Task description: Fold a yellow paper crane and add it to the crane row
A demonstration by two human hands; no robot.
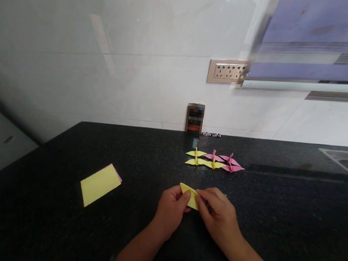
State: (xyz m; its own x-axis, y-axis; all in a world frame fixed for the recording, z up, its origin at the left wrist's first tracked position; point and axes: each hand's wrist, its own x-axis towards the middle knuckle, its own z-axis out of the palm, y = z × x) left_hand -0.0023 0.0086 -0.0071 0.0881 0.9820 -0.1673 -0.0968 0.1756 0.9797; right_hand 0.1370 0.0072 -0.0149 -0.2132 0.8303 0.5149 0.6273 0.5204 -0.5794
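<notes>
A folded piece of yellow paper (195,203) is held between both hands, just above the dark countertop. My left hand (172,210) pinches its left side, thumb lying on top and fingers beneath. At the upper right edge, my right hand (219,212) grips the same paper between thumb and fingers. Beyond the hands, several small folded paper cranes stand in two rows, yellow ones (213,164) mostly on the left and pink ones (229,168) on the right. Off to the left lies a stack of flat paper sheets (100,185), yellow on top with a pink edge showing.
The black speckled countertop (145,152) meets a pale tiled wall (135,86). A dark upright object (194,119), blurred out, leans there beside a small patterned strip (211,134). Sockets (227,71) and a purple panel (320,34) are above. A sink edge (344,165) shows at right.
</notes>
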